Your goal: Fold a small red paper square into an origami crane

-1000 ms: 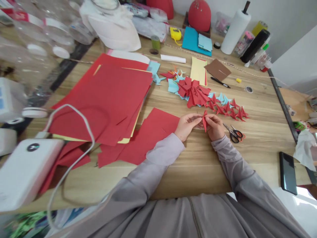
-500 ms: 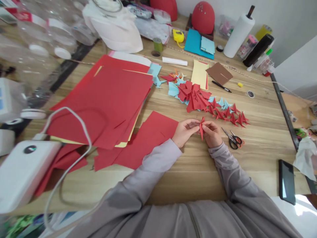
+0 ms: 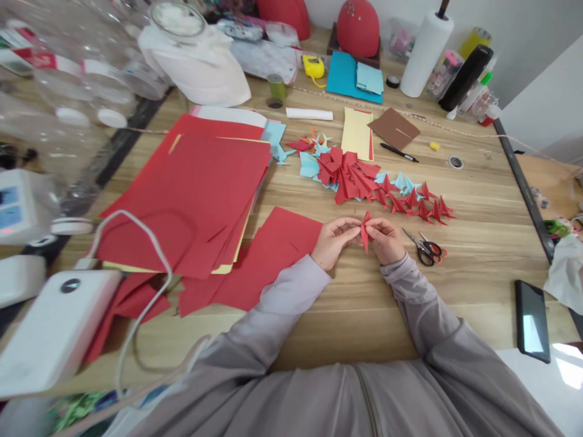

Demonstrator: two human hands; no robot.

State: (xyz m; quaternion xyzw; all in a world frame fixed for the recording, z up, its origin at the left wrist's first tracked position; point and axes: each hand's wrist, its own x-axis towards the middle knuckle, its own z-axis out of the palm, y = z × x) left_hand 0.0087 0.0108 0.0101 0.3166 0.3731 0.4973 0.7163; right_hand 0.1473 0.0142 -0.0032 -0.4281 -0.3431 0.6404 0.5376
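Note:
Between my two hands stands a small piece of folded red paper [image 3: 365, 235], narrow and pointed at top and bottom. My left hand [image 3: 334, 241] pinches it from the left, thumb in front. From the other side my right hand [image 3: 385, 240] grips it between thumb and fingertips. Just right of that hand lie black-handled scissors [image 3: 428, 247], partly over an orange-handled pair. Beyond my hands are several folded red paper cranes [image 3: 421, 205] in a cluster, some light blue ones among them, and a heap of folded red paper [image 3: 346, 175].
Large red sheets [image 3: 191, 188] are stacked on the left, with smaller red paper [image 3: 277, 255] nearer me. A white power bank [image 3: 59, 331] with a cable sits front left. Farther back are yellow paper [image 3: 356, 135], a brown square [image 3: 394, 127] and a pen [image 3: 399, 152]. A phone [image 3: 532, 320] lies right.
The view has shifted slightly, so the table's contents sit a little differently in frame. Both hands still pinch the folded red paper, with only slight finger movement.

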